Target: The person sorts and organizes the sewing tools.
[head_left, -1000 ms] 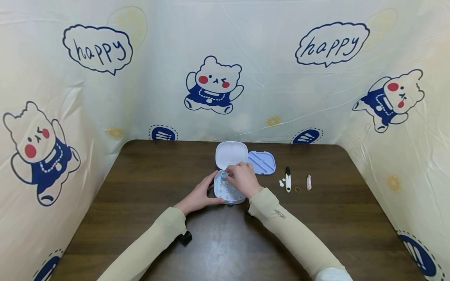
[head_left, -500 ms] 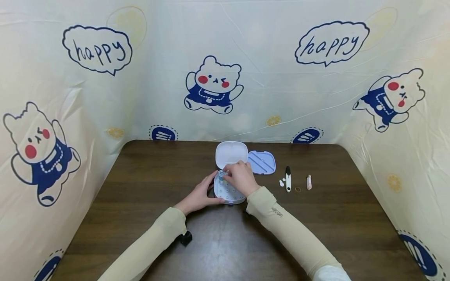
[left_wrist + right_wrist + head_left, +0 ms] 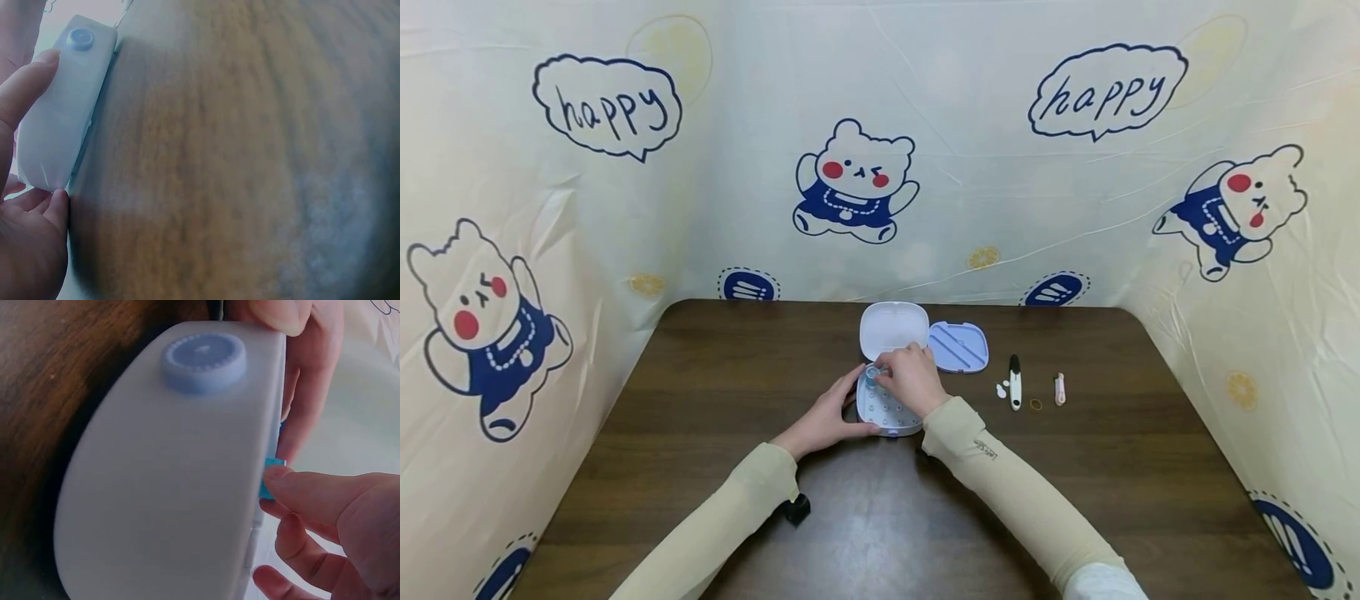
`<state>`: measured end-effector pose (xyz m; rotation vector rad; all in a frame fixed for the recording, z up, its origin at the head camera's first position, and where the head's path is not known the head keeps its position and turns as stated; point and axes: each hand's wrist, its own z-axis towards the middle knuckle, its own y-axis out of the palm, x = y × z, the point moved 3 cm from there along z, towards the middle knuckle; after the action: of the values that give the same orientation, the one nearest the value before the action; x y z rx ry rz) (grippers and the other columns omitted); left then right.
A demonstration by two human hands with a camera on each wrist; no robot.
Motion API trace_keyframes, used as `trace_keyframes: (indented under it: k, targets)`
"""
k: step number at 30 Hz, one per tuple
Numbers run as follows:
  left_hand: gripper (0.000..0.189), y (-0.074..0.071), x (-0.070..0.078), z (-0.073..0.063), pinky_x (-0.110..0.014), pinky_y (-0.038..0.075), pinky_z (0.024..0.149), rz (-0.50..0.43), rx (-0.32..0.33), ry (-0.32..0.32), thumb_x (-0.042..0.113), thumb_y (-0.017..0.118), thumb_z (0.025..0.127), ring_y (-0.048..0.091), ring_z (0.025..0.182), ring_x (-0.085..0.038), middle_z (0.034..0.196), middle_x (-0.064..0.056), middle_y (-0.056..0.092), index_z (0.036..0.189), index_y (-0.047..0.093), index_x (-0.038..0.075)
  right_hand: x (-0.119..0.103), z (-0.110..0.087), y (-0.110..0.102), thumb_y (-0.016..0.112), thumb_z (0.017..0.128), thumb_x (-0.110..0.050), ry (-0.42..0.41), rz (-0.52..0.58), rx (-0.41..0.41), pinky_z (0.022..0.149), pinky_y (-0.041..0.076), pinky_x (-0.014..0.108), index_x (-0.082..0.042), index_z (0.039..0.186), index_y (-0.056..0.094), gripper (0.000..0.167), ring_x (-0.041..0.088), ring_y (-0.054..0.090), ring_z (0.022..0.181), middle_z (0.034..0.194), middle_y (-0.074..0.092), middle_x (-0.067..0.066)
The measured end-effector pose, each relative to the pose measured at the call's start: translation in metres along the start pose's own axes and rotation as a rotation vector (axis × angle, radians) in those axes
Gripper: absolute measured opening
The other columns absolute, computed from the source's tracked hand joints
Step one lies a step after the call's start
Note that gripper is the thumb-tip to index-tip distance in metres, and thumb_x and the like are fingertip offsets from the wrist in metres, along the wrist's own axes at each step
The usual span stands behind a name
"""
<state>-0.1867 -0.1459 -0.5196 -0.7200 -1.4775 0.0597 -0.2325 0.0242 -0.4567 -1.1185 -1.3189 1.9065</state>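
Note:
A white sewing box stands on the table with its lid raised behind it. Small pegs dot its tray, and a lavender round button is on its front. My left hand grips the box from the left, thumb at the front wall and fingers at the side. In the box's back left corner, my right hand pinches a small blue rolled tape measure between thumb and finger. Tiny print shows on the roll's teal edge in the right wrist view. The fingers cover part of it.
A lavender slotted tray lies right of the lid. Further right are small white pieces, a black-and-white slim tool, a thin gold-coloured ring and a small pink-and-white tool.
My right hand has shifted slightly left and back with the blue roll, towards the box's back left corner. The left hand has stayed on the box.

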Motion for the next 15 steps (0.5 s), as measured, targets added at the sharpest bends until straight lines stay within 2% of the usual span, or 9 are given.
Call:
trace_keyframes:
  k: [15]
  targets:
    - [0.113, -0.0007, 0.0033, -0.0009, -0.044, 0.035, 0.122, 0.003, -0.006, -0.001, 0.035, 0.088, 0.086, 0.037, 0.152, -0.030, 0.172, -0.013, 0.018, 0.168, 0.014, 0.014, -0.0022, 0.0026, 0.0075, 0.083, 0.091, -0.028, 0.016, -0.050, -0.008, 0.080, 0.043, 0.043, -0.018, 0.107, 0.082, 0.018, 0.024, 0.054, 0.084, 0.084, 0.076, -0.001]
